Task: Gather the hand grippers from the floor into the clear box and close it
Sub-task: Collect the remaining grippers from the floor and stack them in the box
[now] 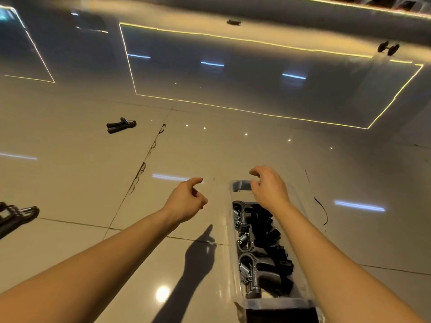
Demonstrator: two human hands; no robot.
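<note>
**Two strays out, a crowded box**

On the floor [70,171], at 9 o'clock and cut by the frame edge, lies one hand gripper [18,215]. Its long axis runs from about 8 to 2 o'clock. It could be missed, being so far to the side.

At 11 o'clock a second hand gripper [121,124] lies flat. Its handles point toward 9 and its spring end toward 3.

The left hand [186,201] hangs in the air, fingers loosely curled and holding nothing.

The clear box [272,302] sits at 5 o'clock with its top open. Its long axis runs from 6 toward 12, leaning slightly to 11. The packed hand grippers [256,243] lie crosswise in it, springs against the left wall and handles toward 3. No lid can be made out.

The right hand [268,187] hovers over the box's far end, relaxed and empty.

I judge the near end is already full. Dropped on top, the strays may ride high and stop the lid seating. A forearm nudge could also slide the box on the glossy tile.

At 1 o'clock, a dumbbell [388,48] could be gathered by mistake.
</note>
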